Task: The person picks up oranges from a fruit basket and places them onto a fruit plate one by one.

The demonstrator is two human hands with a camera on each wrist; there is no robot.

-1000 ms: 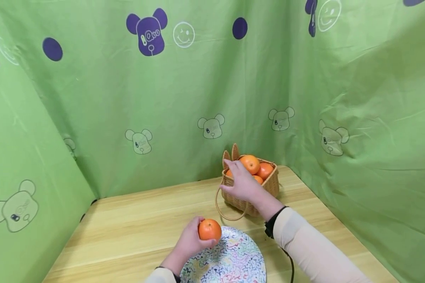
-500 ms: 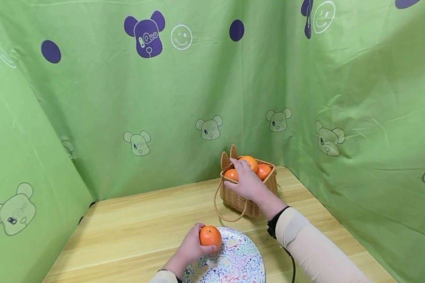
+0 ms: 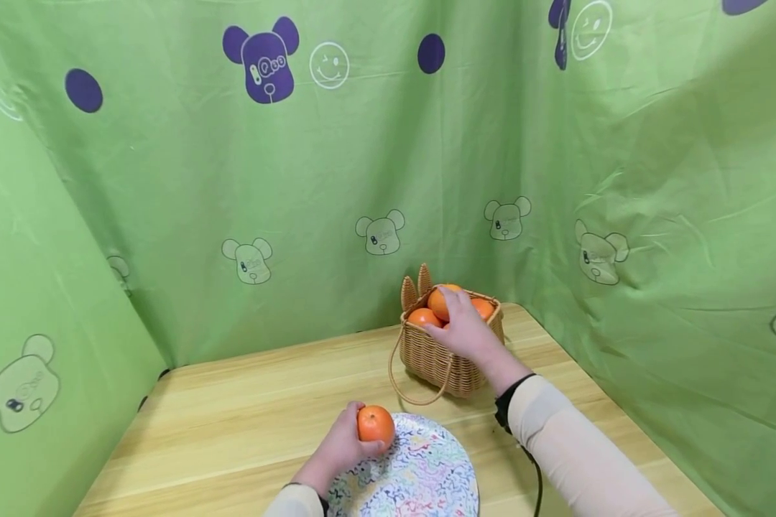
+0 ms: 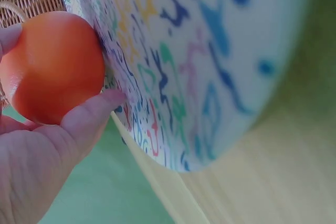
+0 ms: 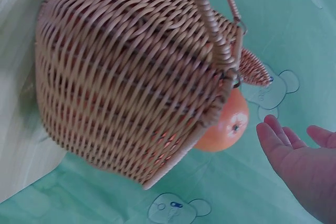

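My left hand grips an orange just above the left rim of a round plate patterned with coloured squiggles. In the left wrist view, the thumb curls under the orange, close by the plate. Over a wicker basket piled with oranges is my right hand. Its spread fingers lie over the top orange in the head view and partly hide it. From the right wrist, the same hand has loosely extended fingers, with a gap between them and an orange at the basket's rim.
The basket has two upright ear-shaped pieces and a looped handle hanging down its front. It stands at the back right of the wooden table. Green printed curtains enclose the table. A dark cable trails beneath the right forearm.
My right hand has moved rightward across the basket, uncovering the left orange and overlapping the top one. The left hand keeps its orange by the plate, with only a slight shift.
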